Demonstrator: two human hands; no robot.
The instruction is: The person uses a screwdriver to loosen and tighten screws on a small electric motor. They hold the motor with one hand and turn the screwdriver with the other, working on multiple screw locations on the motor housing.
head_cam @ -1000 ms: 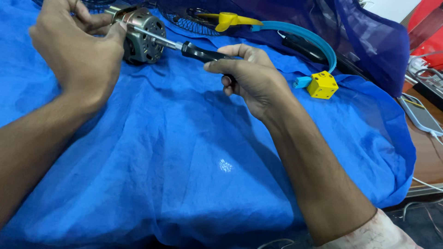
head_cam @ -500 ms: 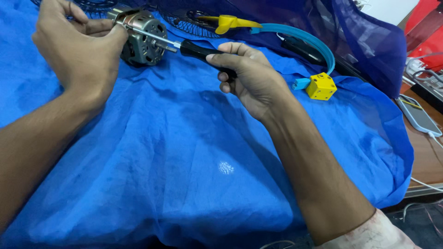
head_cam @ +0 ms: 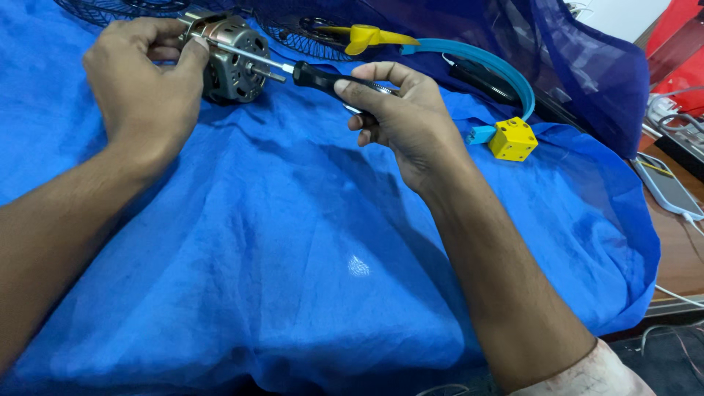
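I take the small electric motor (head_cam: 233, 60) as my landmark; it lies on its side on the blue cloth (head_cam: 293, 242), with its short shaft pointing toward the right. My left hand (head_cam: 143, 84) sits directly on the motor's left end, fingers curled and clasped around the housing, thumb and forefinger pinched at its upper edge where the tool's tip arrives. My right hand (head_cam: 400, 117) is to the right of the motor, a little lower, fingers wrapped tight around the black handle of a screwdriver (head_cam: 293, 70); its bright metal shank runs leftward across the top of the motor to that upper edge (whether the tip is seated in a screw, I cannot tell). Behind the motor lies dark wire fan grille (head_cam: 125, 7). Farther right of the motor, beyond my right hand, are yellow-handled pliers (head_cam: 367, 35), a curved light-blue band (head_cam: 491, 66) and a yellow cube (head_cam: 512, 138) resting on the cloth.
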